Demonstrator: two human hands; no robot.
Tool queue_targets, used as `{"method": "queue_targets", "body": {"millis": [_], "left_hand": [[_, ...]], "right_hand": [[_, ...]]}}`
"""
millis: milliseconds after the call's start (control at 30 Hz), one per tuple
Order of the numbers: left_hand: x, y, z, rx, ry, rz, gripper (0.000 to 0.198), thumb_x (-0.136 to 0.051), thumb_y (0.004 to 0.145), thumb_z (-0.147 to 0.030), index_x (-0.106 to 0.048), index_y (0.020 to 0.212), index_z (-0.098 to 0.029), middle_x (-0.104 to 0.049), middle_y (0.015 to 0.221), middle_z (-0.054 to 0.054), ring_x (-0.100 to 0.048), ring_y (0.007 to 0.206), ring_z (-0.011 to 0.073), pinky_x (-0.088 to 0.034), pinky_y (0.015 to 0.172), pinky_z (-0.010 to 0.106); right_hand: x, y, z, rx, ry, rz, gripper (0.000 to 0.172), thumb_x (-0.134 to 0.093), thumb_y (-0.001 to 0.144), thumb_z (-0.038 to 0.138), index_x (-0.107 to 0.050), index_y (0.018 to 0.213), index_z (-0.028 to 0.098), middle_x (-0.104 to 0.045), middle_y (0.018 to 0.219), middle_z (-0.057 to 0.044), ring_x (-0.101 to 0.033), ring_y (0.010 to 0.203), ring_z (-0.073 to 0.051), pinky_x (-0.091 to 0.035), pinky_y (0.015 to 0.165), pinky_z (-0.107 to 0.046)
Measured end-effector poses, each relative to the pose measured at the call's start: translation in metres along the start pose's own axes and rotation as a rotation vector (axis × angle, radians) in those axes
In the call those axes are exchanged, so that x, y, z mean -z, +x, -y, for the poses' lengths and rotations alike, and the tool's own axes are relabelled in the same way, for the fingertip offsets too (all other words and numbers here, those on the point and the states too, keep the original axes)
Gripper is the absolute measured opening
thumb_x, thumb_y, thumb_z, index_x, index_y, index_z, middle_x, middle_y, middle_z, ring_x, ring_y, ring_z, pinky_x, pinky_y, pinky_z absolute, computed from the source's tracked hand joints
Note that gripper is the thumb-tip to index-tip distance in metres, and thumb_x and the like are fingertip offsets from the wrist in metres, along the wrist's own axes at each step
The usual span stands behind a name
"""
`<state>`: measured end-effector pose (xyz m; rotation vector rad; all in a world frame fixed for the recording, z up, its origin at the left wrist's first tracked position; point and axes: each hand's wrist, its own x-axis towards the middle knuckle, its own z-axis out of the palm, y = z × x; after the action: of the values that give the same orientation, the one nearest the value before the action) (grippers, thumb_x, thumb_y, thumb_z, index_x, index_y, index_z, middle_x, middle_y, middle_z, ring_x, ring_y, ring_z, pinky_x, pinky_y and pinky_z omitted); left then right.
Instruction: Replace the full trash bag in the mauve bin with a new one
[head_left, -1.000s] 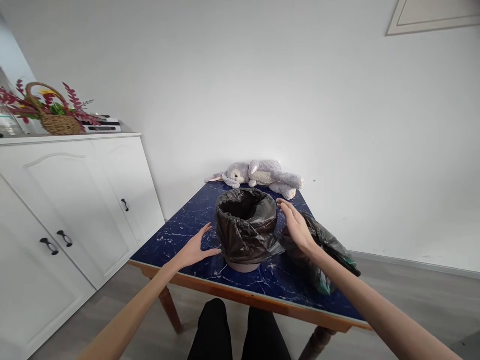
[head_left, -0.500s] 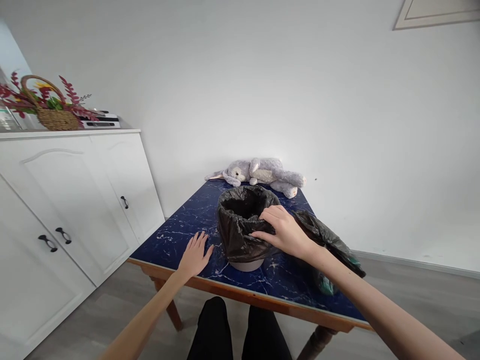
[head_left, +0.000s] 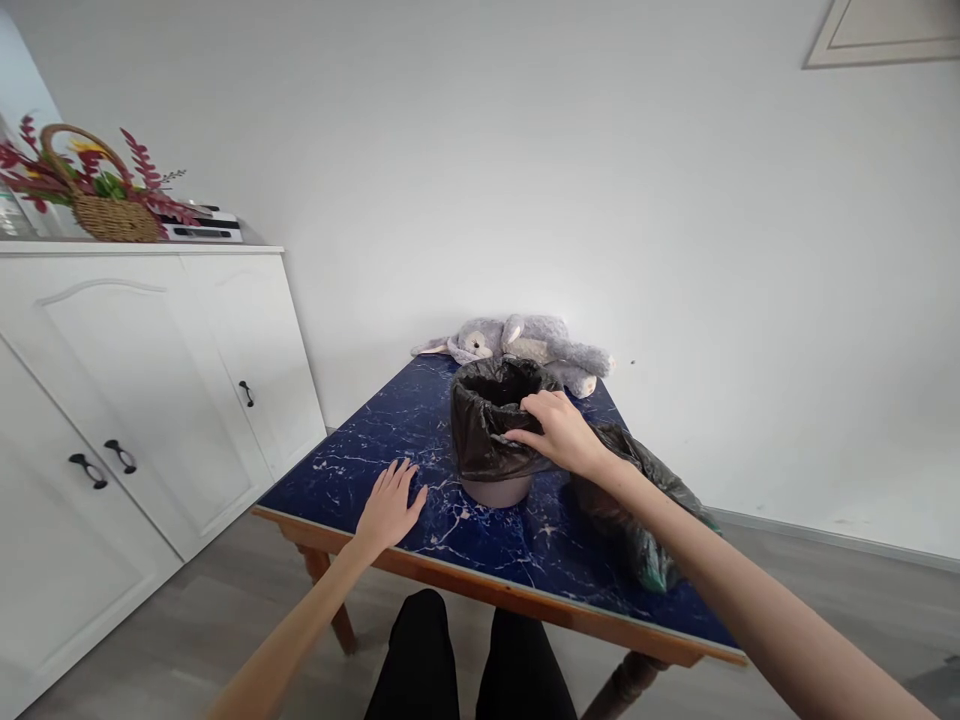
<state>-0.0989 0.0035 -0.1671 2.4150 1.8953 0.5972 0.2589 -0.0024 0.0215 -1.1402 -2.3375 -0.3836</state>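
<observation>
A small trash bin (head_left: 498,492), its pale base showing, stands on the blue marbled tabletop. Its sides and rim are covered by a black garbage bag (head_left: 484,445) folded over the edge, and the inside is dark. My right hand (head_left: 559,428) pinches the near right of the rim, fingers over the edge and thumb against the bag outside. Flat on the table to the left of the bin, my left hand (head_left: 388,508) rests with fingers spread, holding nothing. More black plastic (head_left: 637,500) with a green part lies right of the bin, partly hidden under my right forearm.
A grey plush bunny (head_left: 525,340) lies at the table's far edge against the wall. The table (head_left: 352,440) has a wooden front edge. To the left stands a white cabinet (head_left: 217,350) topped with a flower basket (head_left: 116,217).
The trash bin has slid away from me and slightly right, closer to the plush bunny, with my right hand still on its rim. My left hand stays in place on the table.
</observation>
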Motion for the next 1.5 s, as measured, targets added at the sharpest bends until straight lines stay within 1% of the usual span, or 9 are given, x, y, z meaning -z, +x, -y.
{"method": "queue_targets", "body": {"millis": [233, 433, 700, 833, 967, 1133, 1267, 1333, 1500], "left_hand": [[-0.004, -0.003, 0.003, -0.028, 0.009, -0.059, 0.066, -0.037, 0.108, -0.060, -0.054, 0.154, -0.016, -0.045, 0.168, 0.014, -0.033, 0.160, 0.0343, -0.029, 0.132, 0.054], [-0.007, -0.004, 0.004, -0.034, 0.004, -0.075, 0.065, -0.038, 0.108, -0.059, -0.054, 0.155, -0.017, -0.046, 0.168, 0.013, -0.033, 0.160, 0.0344, -0.029, 0.132, 0.055], [-0.005, -0.004, 0.004, -0.038, -0.007, -0.055, 0.067, -0.036, 0.108, -0.061, -0.054, 0.155, -0.016, -0.044, 0.168, 0.014, -0.033, 0.160, 0.0350, -0.030, 0.131, 0.056], [-0.004, -0.004, 0.004, -0.035, -0.013, -0.056, 0.067, -0.037, 0.108, -0.061, -0.055, 0.155, -0.016, -0.045, 0.168, 0.013, -0.033, 0.160, 0.0353, -0.029, 0.131, 0.056], [-0.004, -0.005, 0.005, -0.036, -0.013, -0.066, 0.065, -0.038, 0.108, -0.061, -0.055, 0.154, -0.019, -0.046, 0.167, 0.012, -0.034, 0.160, 0.0343, -0.030, 0.131, 0.055], [-0.005, -0.004, 0.006, -0.043, -0.010, -0.079, 0.063, -0.040, 0.107, -0.059, -0.057, 0.153, -0.018, -0.049, 0.166, 0.012, -0.036, 0.159, 0.0342, -0.031, 0.131, 0.056], [-0.003, -0.003, 0.003, -0.047, -0.003, -0.092, 0.060, -0.041, 0.107, -0.056, -0.059, 0.150, -0.018, -0.051, 0.164, 0.012, -0.038, 0.158, 0.0340, -0.032, 0.130, 0.056], [-0.003, -0.003, 0.002, -0.057, -0.002, -0.102, 0.059, -0.041, 0.107, -0.055, -0.059, 0.150, -0.018, -0.052, 0.164, 0.012, -0.039, 0.158, 0.0337, -0.032, 0.131, 0.055], [-0.004, -0.005, 0.004, -0.066, -0.011, -0.144, 0.055, -0.042, 0.107, -0.052, -0.060, 0.149, -0.021, -0.054, 0.162, 0.011, -0.042, 0.156, 0.0338, -0.033, 0.130, 0.056]], "right_hand": [[-0.020, 0.032, -0.082, -0.182, -0.123, 0.072, 0.028, -0.071, 0.097, 0.047, -0.065, 0.091, 0.020, -0.076, 0.093, -0.009, -0.068, 0.088, -0.026, -0.039, 0.076, -0.032], [-0.017, 0.016, -0.149, -0.382, -0.245, 0.133, 0.025, -0.070, 0.095, 0.044, -0.071, 0.096, 0.019, -0.079, 0.093, -0.012, -0.071, 0.085, -0.029, -0.040, 0.071, -0.032], [-0.011, -0.011, -0.182, -0.408, -0.315, 0.147, 0.032, -0.069, 0.094, 0.040, -0.071, 0.113, 0.014, -0.077, 0.097, -0.015, -0.071, 0.094, -0.034, -0.049, 0.082, -0.038], [-0.019, -0.030, -0.170, -0.356, -0.347, 0.054, 0.072, -0.072, 0.091, 0.043, -0.049, 0.152, 0.012, -0.060, 0.142, -0.025, -0.052, 0.138, -0.042, -0.038, 0.115, -0.054], [-0.024, -0.057, -0.167, -0.346, -0.302, -0.069, 0.100, -0.065, 0.095, 0.062, -0.018, 0.169, 0.014, -0.027, 0.168, -0.030, -0.021, 0.159, -0.047, -0.024, 0.122, -0.069], [-0.007, -0.074, -0.139, -0.435, -0.062, -0.270, 0.096, -0.054, 0.098, 0.069, -0.016, 0.169, 0.017, -0.028, 0.169, -0.026, -0.027, 0.159, -0.045, -0.032, 0.123, -0.068], [0.003, -0.095, -0.055, -0.385, 0.043, -0.446, 0.069, -0.046, 0.108, 0.047, -0.027, 0.169, 0.021, -0.040, 0.168, -0.016, -0.031, 0.160, -0.035, -0.031, 0.129, -0.061], [-0.009, -0.116, -0.007, -0.270, 0.125, -0.378, 0.059, -0.043, 0.110, 0.036, -0.034, 0.168, 0.026, -0.041, 0.169, -0.010, -0.034, 0.159, -0.030, -0.031, 0.131, -0.056], [-0.080, -0.162, 0.066, -0.176, 0.343, 0.169, 0.058, -0.047, 0.110, 0.044, -0.042, 0.165, 0.028, -0.042, 0.170, -0.005, -0.040, 0.157, -0.028, -0.040, 0.128, -0.049]]}}
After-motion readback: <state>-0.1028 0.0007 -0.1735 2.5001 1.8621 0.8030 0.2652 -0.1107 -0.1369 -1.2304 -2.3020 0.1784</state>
